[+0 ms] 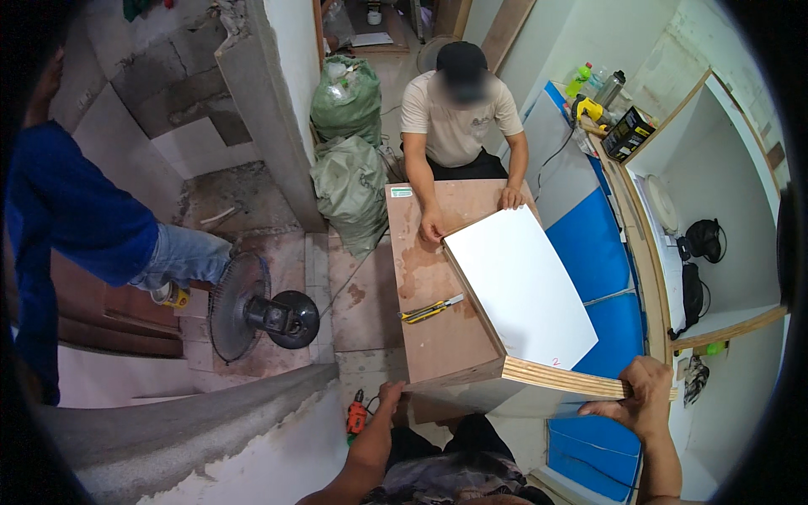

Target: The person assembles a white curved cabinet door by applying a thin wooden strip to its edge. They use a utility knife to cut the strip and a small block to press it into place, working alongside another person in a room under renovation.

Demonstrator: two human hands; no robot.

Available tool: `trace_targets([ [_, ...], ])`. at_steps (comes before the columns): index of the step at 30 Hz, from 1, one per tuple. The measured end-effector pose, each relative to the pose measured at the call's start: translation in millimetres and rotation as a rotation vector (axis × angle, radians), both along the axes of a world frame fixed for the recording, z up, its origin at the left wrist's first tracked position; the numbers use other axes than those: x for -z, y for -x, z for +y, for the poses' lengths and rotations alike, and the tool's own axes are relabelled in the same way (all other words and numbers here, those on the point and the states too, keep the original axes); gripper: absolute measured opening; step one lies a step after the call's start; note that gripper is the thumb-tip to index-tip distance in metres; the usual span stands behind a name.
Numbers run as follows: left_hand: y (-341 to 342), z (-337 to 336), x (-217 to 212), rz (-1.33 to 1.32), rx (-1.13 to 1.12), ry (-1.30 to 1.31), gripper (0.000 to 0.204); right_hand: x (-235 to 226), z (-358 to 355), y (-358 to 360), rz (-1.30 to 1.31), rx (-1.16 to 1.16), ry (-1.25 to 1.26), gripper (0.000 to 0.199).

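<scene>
The person's left hand (389,394) grips the near lower corner of a large brown plywood cabinet box (433,290), and the right hand (641,389) clasps its layered near edge beside the white laminated panel (522,286). A yellow utility knife (431,310) lies on the box. At the box's far end, a co-worker's hands (432,227) press on it.

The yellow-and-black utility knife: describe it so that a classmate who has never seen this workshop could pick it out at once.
Start at the big plywood cabinet that two people hold at opposite ends. On its brown top face, left of the white panel, lies the utility knife. It is the only loose tool on that surface, slim, yellow and black with a silver blade end.
</scene>
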State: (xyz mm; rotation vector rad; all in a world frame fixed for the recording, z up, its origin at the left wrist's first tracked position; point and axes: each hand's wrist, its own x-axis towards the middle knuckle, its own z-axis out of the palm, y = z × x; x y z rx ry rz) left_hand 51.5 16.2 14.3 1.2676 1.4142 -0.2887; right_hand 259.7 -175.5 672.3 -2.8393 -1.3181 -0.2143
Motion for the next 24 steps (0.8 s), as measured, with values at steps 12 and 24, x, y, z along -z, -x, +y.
trace_targets([
  [12,16,-8,-1,-0.306,-0.206,0.299,0.023,-3,-13,8,0.002,0.073,-0.027,0.076],
  [24,80,55,56,-0.178,-0.193,-0.229,0.025,15,-27,-12,0.185,-0.053,-0.086,0.07],
])
